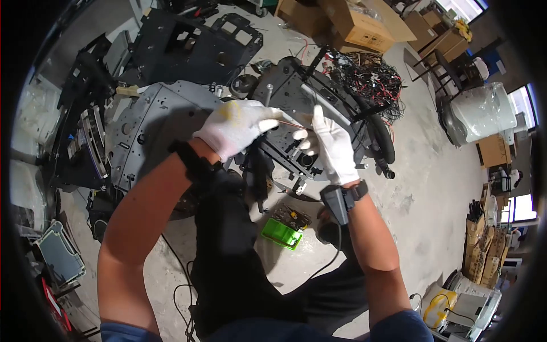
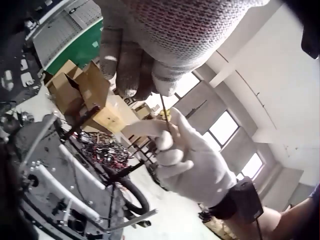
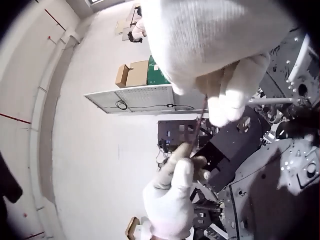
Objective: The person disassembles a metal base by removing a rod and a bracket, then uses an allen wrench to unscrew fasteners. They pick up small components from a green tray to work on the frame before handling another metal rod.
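Note:
Both hands wear white knit gloves and are raised over a dark metal chassis (image 1: 290, 85). Between them runs a thin, straight reddish-brown wire (image 3: 201, 120). My left hand (image 1: 236, 124) pinches one end of the wire between thumb and fingertips. My right hand (image 1: 333, 145) pinches the other end, its fingers bent around it; the tip is hidden inside the glove. In the left wrist view the wire (image 2: 164, 107) spans the short gap to the right hand (image 2: 192, 160).
A grey perforated panel (image 1: 154, 125) lies left of the chassis. A tangled wire heap (image 1: 367, 82) and cardboard boxes (image 1: 364, 31) are beyond it. On the floor between the legs sits a green tray (image 1: 281, 234) beside several small tools. A black tyre (image 1: 380, 139) stands at right.

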`<act>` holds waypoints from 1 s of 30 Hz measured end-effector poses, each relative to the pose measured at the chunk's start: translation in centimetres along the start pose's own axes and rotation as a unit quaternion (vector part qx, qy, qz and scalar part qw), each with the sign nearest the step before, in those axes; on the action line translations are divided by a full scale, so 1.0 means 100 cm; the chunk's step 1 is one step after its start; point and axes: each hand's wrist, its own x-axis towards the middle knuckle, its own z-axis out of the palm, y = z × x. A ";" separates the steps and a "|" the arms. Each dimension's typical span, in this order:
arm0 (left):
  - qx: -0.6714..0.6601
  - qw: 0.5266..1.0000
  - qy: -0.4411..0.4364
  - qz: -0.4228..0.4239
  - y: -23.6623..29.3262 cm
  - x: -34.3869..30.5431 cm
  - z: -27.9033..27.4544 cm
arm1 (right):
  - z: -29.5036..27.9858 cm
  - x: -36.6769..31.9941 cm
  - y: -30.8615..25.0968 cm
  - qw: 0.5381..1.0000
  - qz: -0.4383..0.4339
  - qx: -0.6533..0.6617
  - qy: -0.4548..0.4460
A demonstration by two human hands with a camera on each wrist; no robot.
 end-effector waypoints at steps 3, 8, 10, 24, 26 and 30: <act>-0.062 0.995 0.031 -0.067 -0.070 -0.012 0.014 | -0.021 -0.002 0.016 0.997 0.054 -0.062 -0.003; -0.108 0.972 -0.030 -0.206 -0.179 -0.029 0.072 | -0.060 -0.022 0.045 0.979 0.129 -0.154 0.045; -0.102 0.966 -0.045 -0.232 -0.199 -0.024 0.097 | -0.070 -0.030 0.057 0.969 0.167 -0.172 0.059; -0.123 0.956 0.013 -0.266 -0.270 0.033 0.206 | -0.076 -0.030 0.071 0.962 0.202 -0.171 0.069; -0.120 0.956 0.002 -0.268 -0.274 0.037 0.212 | -0.078 -0.031 0.070 0.959 0.210 -0.171 0.078; -0.100 0.963 -0.017 -0.250 -0.266 0.042 0.214 | -0.083 -0.035 0.074 0.968 0.170 -0.167 0.074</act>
